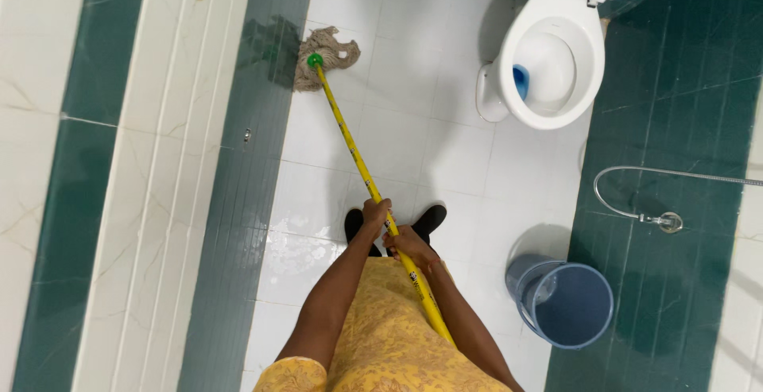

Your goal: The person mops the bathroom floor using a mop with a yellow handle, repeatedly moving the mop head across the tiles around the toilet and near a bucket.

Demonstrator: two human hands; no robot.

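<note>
Fingers of both hands grip the yellow mop handle.

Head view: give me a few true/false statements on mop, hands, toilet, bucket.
1. Both hands grip the mop handle. True: left hand sits just above right hand.
2. The mop head lies in the bucket. False: it rests on the floor by the green wall.
3. The toilet lid is shut. False: it is open, with blue in the bowl.
4. The bucket stands to the person's right. True.
</note>
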